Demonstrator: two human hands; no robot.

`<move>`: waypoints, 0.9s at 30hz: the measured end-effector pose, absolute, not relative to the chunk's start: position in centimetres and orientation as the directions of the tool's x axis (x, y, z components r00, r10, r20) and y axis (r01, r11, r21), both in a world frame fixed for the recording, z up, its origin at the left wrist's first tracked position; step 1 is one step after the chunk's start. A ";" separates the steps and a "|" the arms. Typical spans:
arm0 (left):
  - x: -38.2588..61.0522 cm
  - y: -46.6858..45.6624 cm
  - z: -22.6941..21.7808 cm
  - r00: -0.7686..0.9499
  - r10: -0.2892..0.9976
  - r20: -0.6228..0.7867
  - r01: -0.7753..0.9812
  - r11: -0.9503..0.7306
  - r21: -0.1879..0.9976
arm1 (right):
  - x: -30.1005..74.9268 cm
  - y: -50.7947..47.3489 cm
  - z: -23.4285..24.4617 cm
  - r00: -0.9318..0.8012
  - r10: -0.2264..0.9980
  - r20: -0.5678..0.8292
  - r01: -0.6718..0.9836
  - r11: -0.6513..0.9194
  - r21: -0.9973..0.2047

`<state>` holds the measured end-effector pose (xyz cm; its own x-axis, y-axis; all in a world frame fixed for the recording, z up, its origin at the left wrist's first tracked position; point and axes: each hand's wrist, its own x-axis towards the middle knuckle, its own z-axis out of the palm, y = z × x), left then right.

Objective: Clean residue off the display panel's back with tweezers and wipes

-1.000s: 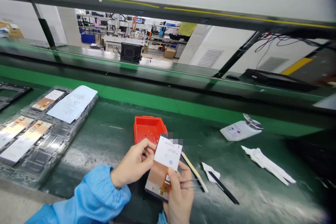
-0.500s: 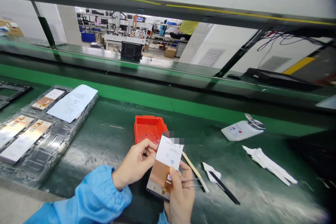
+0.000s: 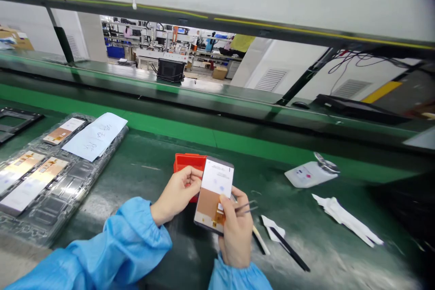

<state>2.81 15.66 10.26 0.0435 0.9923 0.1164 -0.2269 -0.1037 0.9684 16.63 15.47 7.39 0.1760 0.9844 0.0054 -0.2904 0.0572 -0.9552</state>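
Observation:
My right hand [image 3: 238,229] grips a phone display module [image 3: 213,197], its back towards me, with a white upper part, a copper-coloured lower part and a small flex cable. The thumb presses near that cable. Tweezers [image 3: 246,207] stick out to the right between the same hand's fingers. My left hand [image 3: 176,194] is closed, fingertips pinched at the display's left edge; whatever they hold is hidden. Behind both lies a red tray [image 3: 186,159], partly covered by the hand and display.
On the left, a clear plastic tray [image 3: 76,186] carries several display modules and a handwritten paper [image 3: 97,136]. To the right lie a cream stick [image 3: 261,240], a black stick [image 3: 290,249], white cloths [image 3: 348,222] and a white bottle [image 3: 311,174]. A shelf beam [image 3: 217,2] crosses above.
The display has been raised slightly and stands straighter, now covering more of the red tray. Both hands moved with it. The view has tilted up a little.

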 end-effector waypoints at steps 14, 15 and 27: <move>2.8 18.2 9.4 0.014 0.993 0.121 -0.242 -0.114 0.963 | 16.5 17.9 5.9 0.162 0.986 0.029 -0.320 0.080 -0.944; 2.7 18.1 9.7 0.034 0.992 0.120 -0.246 -0.108 0.963 | 16.6 18.0 5.9 0.161 0.987 0.019 -0.332 0.073 -0.941; 2.4 18.5 9.5 0.027 0.995 0.091 -0.243 -0.082 0.967 | 16.2 17.6 5.9 0.174 0.985 0.000 -0.329 0.059 -0.943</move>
